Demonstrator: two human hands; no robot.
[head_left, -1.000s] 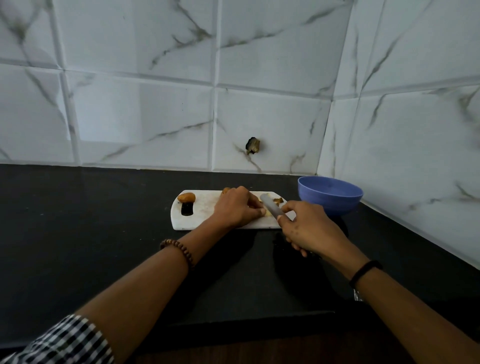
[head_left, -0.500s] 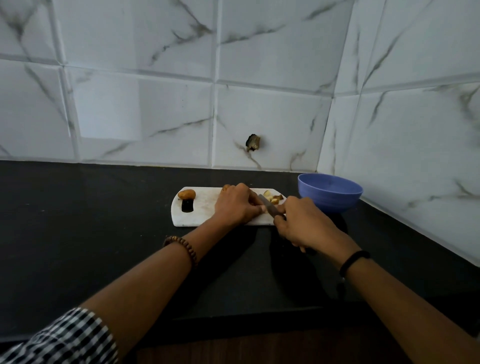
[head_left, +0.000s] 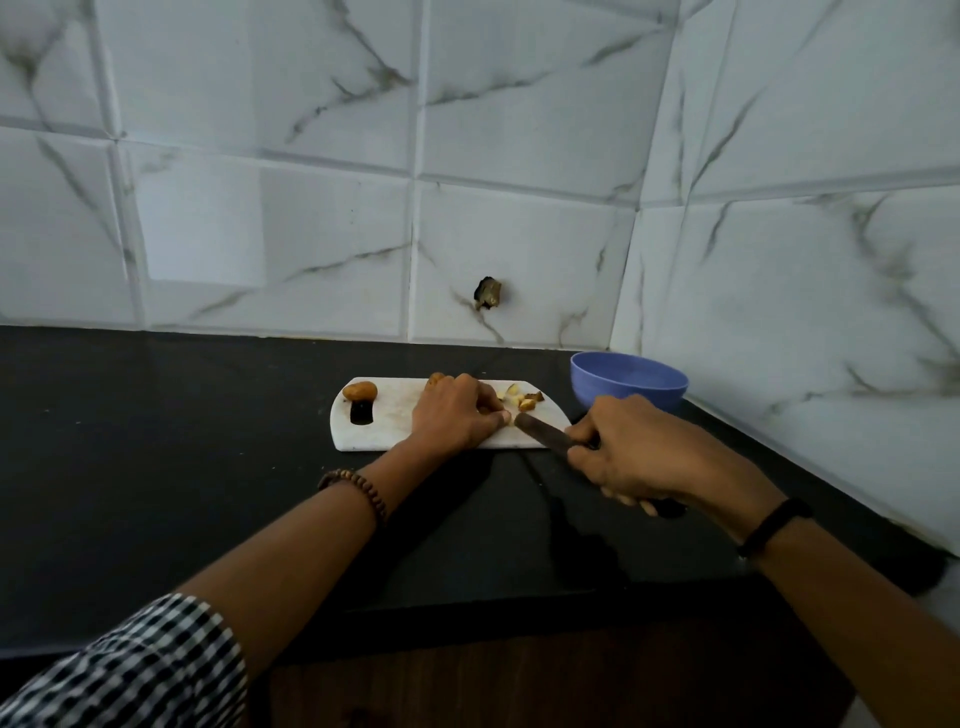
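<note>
Black counter (head_left: 156, 467). White grey-veined tile on far wall (head_left: 260, 156) and right wall (head_left: 805, 260), cornered far right; dark hole (head_left: 488, 293) in far wall. Wooden front (head_left: 519, 680) below near edge.

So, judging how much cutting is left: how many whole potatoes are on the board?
2: one potato beside the hole in the board, another potato behind the left hand, which may hide more.

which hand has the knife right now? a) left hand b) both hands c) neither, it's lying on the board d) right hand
d: the right hand grips the knife by its handle, with the blade tip down on the cutting board; the left hand, fingers curled, steadies food hidden beneath it beside the blade.
</note>
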